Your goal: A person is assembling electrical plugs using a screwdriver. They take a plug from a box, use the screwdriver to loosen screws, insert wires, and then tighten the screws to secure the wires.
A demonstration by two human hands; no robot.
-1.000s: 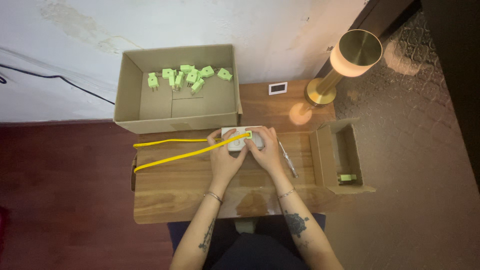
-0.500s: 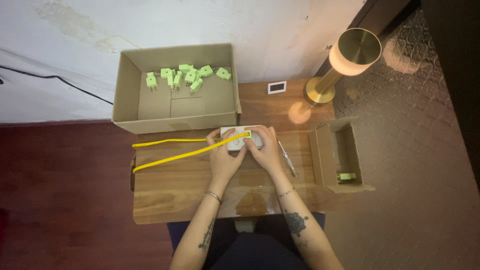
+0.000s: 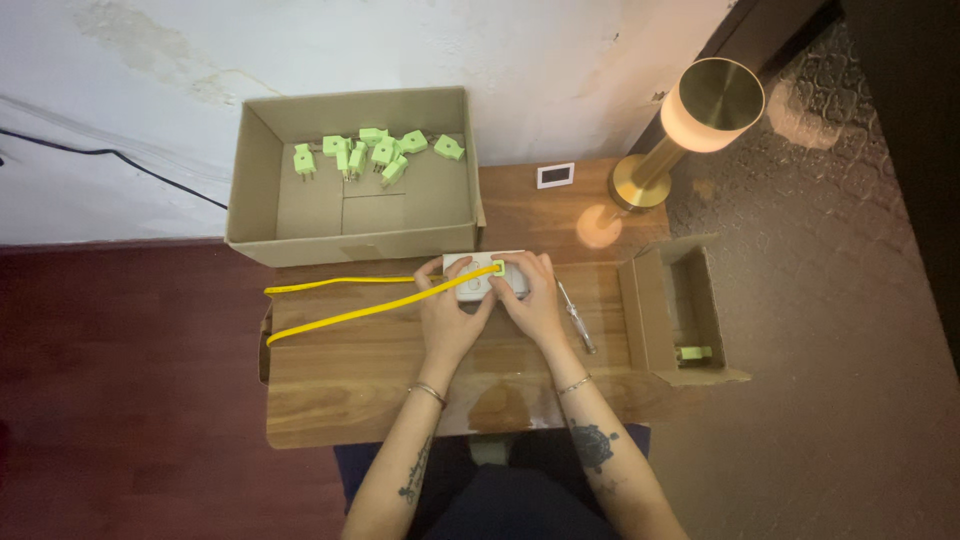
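A white socket block (image 3: 470,284) lies on the wooden table (image 3: 350,370) near its far edge. My left hand (image 3: 447,312) grips its near left side. On the block's right end rests my right hand (image 3: 530,297), fingers curled over it. A yellow cable (image 3: 350,305) runs from a green plug (image 3: 494,268) on top of the block, leftward in two strands to the table's left edge.
A large open cardboard box (image 3: 350,240) at the back holds several green plugs (image 3: 372,152). A smaller open box (image 3: 652,320) at the right holds one green plug (image 3: 693,353). A screwdriver (image 3: 576,316) lies beside my right hand. A lit brass lamp (image 3: 690,120) stands far right.
Both hands stay on the socket block with only slight finger shifts. The cable and boxes have not moved.
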